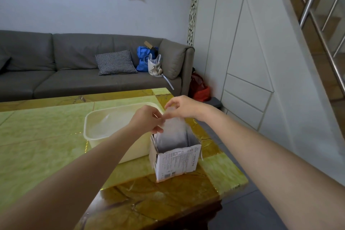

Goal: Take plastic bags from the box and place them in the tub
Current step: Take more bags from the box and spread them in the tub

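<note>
Two containers stand on the green and amber surface (46,136), near its right edge, side by side and apparently touching. Item one: box (176,162), white printed cardboard, top torn open, upright, nearest the right edge; it holds a stack of plastic bags standing on end, grey in the box's shade. Item two: tub (89,134), cream translucent plastic, rectangular, just left of the box; thin clear film shows faintly inside, contents otherwise hard to make out. Item three: plastic bag (172,124), translucent, frosted white, thin and limp, its upper part raised above the box mouth, lower part still inside. Left hand (147,120) pinches the bag's left edge with curled fingers. Right hand (182,106) pinches the bag's top edge from above, fingertips together.
</note>
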Action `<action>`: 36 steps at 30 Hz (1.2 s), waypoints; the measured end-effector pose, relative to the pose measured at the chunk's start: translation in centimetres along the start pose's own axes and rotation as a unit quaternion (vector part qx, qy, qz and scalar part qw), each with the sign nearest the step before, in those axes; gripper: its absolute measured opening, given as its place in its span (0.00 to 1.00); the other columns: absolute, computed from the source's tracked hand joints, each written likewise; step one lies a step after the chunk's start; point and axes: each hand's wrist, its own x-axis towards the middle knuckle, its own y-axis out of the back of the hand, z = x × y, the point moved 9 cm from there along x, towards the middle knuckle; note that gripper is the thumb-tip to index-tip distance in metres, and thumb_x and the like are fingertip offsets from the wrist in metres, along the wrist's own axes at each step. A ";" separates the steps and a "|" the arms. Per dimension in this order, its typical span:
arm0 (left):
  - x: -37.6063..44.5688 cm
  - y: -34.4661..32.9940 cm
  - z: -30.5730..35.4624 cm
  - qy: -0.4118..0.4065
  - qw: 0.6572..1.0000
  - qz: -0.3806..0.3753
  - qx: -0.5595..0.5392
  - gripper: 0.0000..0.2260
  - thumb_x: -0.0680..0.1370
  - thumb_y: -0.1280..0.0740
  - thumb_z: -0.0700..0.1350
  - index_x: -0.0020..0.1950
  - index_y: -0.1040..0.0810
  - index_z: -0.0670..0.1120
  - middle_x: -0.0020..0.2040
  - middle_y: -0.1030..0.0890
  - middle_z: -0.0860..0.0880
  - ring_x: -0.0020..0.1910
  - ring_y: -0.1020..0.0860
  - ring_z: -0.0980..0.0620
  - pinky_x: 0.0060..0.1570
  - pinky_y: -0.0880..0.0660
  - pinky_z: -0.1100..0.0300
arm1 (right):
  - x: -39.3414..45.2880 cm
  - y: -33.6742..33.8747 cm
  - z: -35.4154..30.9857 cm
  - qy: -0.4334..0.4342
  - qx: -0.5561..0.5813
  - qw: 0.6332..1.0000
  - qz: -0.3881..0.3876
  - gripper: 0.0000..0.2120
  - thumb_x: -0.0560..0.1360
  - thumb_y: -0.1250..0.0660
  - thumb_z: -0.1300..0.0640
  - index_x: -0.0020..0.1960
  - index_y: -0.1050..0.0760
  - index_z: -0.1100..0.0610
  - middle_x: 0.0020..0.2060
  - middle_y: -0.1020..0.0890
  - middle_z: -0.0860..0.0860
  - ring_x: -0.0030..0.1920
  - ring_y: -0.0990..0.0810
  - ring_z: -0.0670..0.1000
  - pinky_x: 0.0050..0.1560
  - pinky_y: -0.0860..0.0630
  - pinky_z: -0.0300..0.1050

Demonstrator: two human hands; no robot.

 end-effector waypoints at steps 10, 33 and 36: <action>-0.6 2.4 -0.7 0.046 0.991 0.018 -0.126 0.04 0.76 0.33 0.37 0.41 0.24 0.39 0.38 0.19 0.44 0.28 0.20 0.58 0.29 0.22 0.68 | 0.2 0.1 0.7 0.021 -0.094 0.993 0.065 0.08 0.74 0.32 0.66 0.37 0.25 0.59 0.47 0.25 0.55 0.28 0.25 0.45 0.22 0.32 0.29; -1.2 10.9 -0.3 0.004 0.941 0.280 -0.188 0.07 0.81 0.42 0.43 0.52 0.26 0.43 0.40 0.22 0.47 0.33 0.22 0.55 0.34 0.26 0.63 | 0.0 2.3 -0.5 -0.034 -0.263 0.963 0.040 0.24 0.70 0.26 0.52 0.61 0.26 0.62 0.58 0.23 0.56 0.58 0.24 0.56 0.55 0.25 0.45; -1.5 11.4 0.0 -0.004 0.936 0.297 -0.189 0.07 0.80 0.40 0.44 0.54 0.26 0.43 0.45 0.21 0.47 0.33 0.22 0.55 0.32 0.28 0.64 | 0.1 4.6 -4.5 0.041 -0.142 0.980 0.132 0.36 0.69 0.26 0.48 0.71 0.35 0.57 0.68 0.33 0.56 0.68 0.33 0.56 0.68 0.33 0.52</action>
